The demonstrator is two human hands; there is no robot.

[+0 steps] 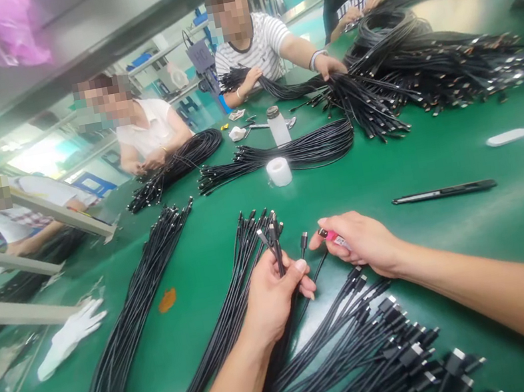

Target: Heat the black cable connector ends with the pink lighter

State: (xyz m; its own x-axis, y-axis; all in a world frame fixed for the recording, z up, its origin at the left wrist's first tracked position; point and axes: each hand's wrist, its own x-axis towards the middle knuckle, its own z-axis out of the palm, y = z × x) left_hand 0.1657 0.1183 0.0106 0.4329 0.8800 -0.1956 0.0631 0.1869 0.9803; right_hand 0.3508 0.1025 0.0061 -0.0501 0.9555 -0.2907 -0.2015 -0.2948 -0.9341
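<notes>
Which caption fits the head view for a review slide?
Bare left hand holds thin black cable connectors while bare right hand pinches a small pink lighter over a green workbench.

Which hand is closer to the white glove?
Left. The left hand is to the right of the white glove; the right hand is farther right still.

Your view: one head-worn camera, set at your own head, facing forward and down across the green surface (456, 236). Close in, low in frame: your left hand (272, 295) and right hand (364, 244), forearms entering from the bottom and right edges. Far side of the surface reaches toward the top of frame, the seated person in a striped shirt (256, 48) beyond. Wide field, bent at the edges.
</notes>
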